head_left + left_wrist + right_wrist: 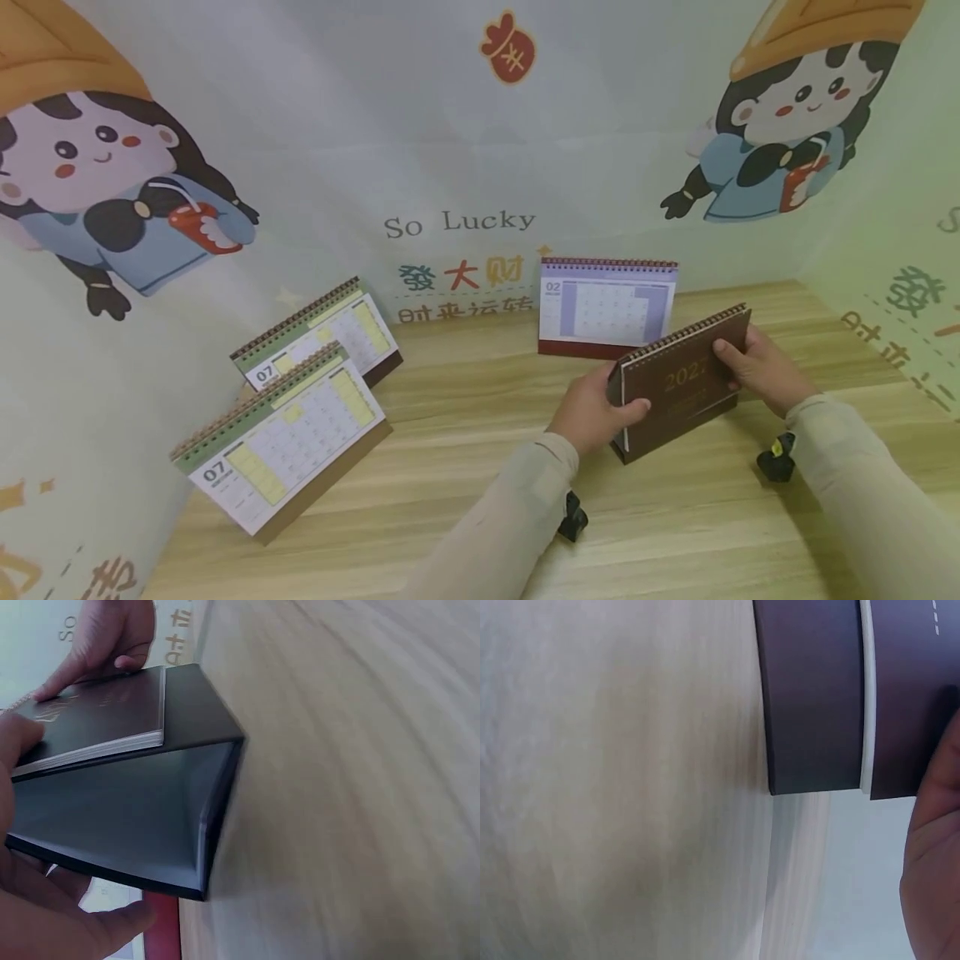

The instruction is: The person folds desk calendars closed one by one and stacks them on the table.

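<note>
Both hands hold a dark brown desk calendar (678, 383) with "2022" on its cover, upright with its spiral binding on top. My left hand (596, 408) grips its left end, thumb on the front cover and fingers round the back. The right hand (768, 371) grips the other end, its thumb also on the cover. Seen from the left wrist, the calendar's stand (120, 810) is spread into a hollow triangle. The right wrist view shows the lower corner of the brown stand (814, 712) close over the table, with part of the right hand (937, 855) at the edge.
Behind the brown calendar stands a purple-and-white calendar (607, 308) marked "02". Two green-topped calendars marked "07", one in front (285, 442) and one behind (360, 325), stand at left on the wooden table (450, 467). A printed backdrop (337, 142) encloses the back and sides.
</note>
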The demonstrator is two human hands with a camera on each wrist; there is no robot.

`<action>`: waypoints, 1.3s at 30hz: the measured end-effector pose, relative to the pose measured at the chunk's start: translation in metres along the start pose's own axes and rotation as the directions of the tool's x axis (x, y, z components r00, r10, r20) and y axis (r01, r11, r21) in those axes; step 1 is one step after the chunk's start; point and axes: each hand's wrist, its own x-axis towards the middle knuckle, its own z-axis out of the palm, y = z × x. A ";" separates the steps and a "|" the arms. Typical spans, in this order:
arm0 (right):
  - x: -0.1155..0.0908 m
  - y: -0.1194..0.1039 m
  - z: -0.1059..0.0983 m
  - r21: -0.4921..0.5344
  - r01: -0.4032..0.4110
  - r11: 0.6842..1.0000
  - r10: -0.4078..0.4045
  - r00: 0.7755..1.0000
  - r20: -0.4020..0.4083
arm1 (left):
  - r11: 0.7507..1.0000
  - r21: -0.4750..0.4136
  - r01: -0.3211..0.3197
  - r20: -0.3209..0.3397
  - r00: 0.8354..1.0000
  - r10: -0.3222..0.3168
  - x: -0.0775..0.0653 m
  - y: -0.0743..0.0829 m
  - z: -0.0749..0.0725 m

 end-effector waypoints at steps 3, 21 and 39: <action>-0.001 0.001 0.000 0.000 -0.004 1.000 0.004 1.000 0.027 | 1.000 -0.010 0.023 0.012 1.000 -0.023 -0.001 -0.001 0.000; -0.005 0.003 0.001 0.017 0.021 1.000 -0.021 1.000 0.018 | 0.999 -0.005 0.050 0.005 0.999 -0.050 -0.005 0.003 0.002; -0.007 -0.025 -0.009 0.027 0.056 0.998 -0.055 0.998 -0.036 | 0.996 -0.029 -0.084 -0.038 0.996 0.082 -0.009 0.022 -0.002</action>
